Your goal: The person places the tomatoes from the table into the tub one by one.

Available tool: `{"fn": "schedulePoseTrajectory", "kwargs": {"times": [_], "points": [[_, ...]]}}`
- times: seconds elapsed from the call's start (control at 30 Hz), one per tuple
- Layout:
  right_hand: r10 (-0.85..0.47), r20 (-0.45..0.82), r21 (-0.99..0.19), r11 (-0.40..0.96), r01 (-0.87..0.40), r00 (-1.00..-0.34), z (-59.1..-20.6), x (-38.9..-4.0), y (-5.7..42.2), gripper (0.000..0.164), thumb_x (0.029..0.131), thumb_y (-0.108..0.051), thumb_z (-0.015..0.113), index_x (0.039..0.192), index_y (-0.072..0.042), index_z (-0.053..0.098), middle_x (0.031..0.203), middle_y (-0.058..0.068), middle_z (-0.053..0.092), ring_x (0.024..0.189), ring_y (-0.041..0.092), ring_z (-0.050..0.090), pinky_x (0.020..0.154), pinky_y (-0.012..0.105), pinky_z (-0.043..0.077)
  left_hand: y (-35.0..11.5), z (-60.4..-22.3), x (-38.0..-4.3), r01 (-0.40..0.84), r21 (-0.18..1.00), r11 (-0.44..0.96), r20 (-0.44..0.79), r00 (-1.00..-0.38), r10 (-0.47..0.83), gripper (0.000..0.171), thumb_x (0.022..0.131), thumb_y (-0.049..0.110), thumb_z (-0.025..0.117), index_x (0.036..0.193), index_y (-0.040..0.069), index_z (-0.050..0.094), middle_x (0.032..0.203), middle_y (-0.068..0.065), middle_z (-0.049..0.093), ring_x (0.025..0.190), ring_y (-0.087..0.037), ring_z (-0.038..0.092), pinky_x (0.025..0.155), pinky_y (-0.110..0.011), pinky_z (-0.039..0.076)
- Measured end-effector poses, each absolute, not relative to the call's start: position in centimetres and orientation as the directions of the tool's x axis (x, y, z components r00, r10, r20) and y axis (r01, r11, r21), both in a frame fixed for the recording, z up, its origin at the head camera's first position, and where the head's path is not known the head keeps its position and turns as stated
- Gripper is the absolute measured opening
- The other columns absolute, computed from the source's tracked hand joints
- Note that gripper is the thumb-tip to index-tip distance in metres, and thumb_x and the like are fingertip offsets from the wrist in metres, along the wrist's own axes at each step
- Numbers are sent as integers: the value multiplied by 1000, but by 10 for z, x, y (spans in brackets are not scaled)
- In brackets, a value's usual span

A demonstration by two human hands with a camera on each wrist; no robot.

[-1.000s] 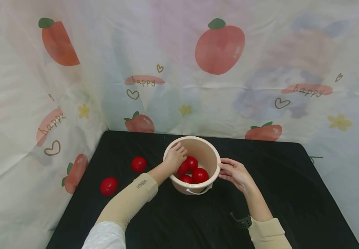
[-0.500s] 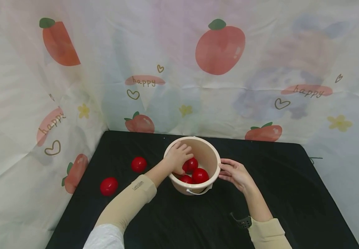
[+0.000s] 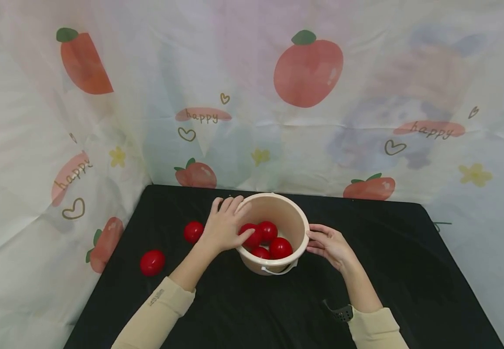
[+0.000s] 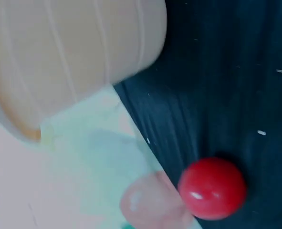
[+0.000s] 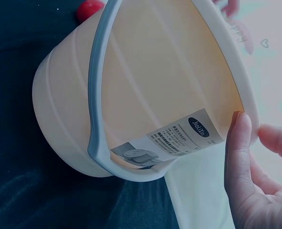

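My right hand (image 3: 331, 246) pinches the cream bucket (image 3: 252, 264) by its right rim — likely light, stiff, best held there — my left hand (image 3: 222, 230) spread, gripping nothing, at the left.

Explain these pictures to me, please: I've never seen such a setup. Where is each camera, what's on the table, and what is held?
There is no machine here: a person works with two bare hands. The head picture comes from a camera worn on the head, looking forward and down; the other two come from cameras worn on each wrist, so they look tilted.

On the black-covered table stands a pale bucket with four red balls inside; two more red balls lie to its left. The right hand pinches the bucket's rim. The left hand, fingers spread, is at the opposite rim and holds no ball; I can't tell whether it touches the bucket.
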State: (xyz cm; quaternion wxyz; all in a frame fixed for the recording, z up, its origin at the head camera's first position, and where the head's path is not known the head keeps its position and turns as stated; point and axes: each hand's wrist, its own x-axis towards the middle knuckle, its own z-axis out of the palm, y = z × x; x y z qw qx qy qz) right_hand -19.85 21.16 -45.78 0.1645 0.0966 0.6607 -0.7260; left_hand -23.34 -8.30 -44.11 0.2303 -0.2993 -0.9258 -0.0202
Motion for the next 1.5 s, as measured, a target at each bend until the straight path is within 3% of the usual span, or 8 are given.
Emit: {"fn": "schedulePoseTrajectory", "kwargs": {"times": [0.13, 0.27, 0.57, 0.73, 1.0, 1.5], "points": [[-108, -357, -929, -68, 365, -928, -458, -198, 211, 51, 88, -14, 60, 129, 7, 39, 96, 8, 63, 73, 13, 65, 71, 30, 54, -122, -447, -221, 494, -3, 870, 556, -722, 412, 57, 75, 47, 62, 121, 15, 54, 122, -11, 48, 108, -29, 43, 93, -50, 29], [-108, -356, -929, -65, 364, -928, -458, -198, 211, 50, 89, -14, 60, 129, 8, 38, 95, 7, 63, 73, 13, 65, 71, 30, 54, -166, -460, -208, 370, 96, 924, 561, -787, 257, 57, 76, 45, 62, 121, 12, 53, 122, -14, 46, 108, -33, 41, 92, -53, 27], [-99, -359, -927, -80, 367, -928, -458, -198, 211, 49, 89, -12, 60, 129, 7, 39, 96, 8, 63, 73, 13, 65, 70, 30, 54, -240, -507, -174, 95, 228, 969, 403, -915, -5, 69, 72, 46, 67, 127, 11, 43, 127, -19, 37, 111, -38, 33, 91, -60, 21], [-96, -359, -927, -73, 367, -928, -457, -197, 210, 48, 89, -12, 59, 129, 7, 39, 96, 7, 63, 73, 13, 65, 71, 30, 54, -261, -530, -161, -21, 271, 962, 294, -950, -103, 81, 67, 52, 70, 130, 11, 38, 127, -21, 33, 112, -41, 29, 90, -63, 18], [-98, -354, -930, -70, 362, -930, -458, -197, 210, 49, 89, -12, 59, 129, 7, 39, 97, 7, 62, 73, 13, 65, 71, 30, 54, -280, -550, -154, -116, 295, 949, 201, -963, -180, 87, 64, 54, 73, 129, 8, 38, 125, -25, 32, 112, -45, 28, 88, -66, 18], [-101, -352, -931, -63, 359, -930, -458, -198, 211, 50, 89, -13, 59, 130, 7, 38, 96, 6, 62, 74, 13, 65, 71, 30, 54, -286, -567, -149, -163, 322, 933, 69, -978, -195, 87, 66, 57, 71, 127, 4, 40, 123, -28, 31, 111, -47, 27, 90, -66, 14]]}}
